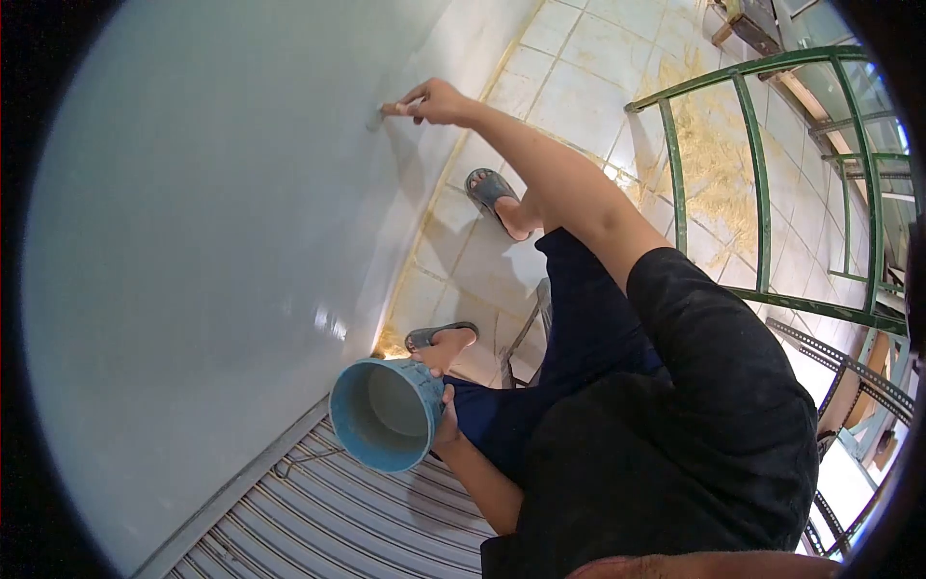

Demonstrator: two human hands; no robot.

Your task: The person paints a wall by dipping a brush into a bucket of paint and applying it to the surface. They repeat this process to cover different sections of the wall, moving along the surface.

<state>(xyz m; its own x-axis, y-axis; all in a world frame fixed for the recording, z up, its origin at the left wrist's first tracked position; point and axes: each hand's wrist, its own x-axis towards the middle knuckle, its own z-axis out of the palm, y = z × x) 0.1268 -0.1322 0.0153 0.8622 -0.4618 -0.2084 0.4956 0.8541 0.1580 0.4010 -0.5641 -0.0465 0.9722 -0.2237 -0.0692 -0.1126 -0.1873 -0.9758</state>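
Observation:
My left hand is wrapped round the side of a blue bucket, tilted so its open mouth faces me. Pale grey-white liquid shows inside it. With my arm stretched out, my right hand grips the handle of a paintbrush. The brush head is against the smooth pale wall, though its bristles are small and hard to make out. Both hands are closed on what they hold.
A green metal ladder or frame stands at the right, near slotted metal angle bars. White floor tiles carry yellowish stains. Ribbed metal shutter slats lie below the bucket. My sandalled feet are beside the wall.

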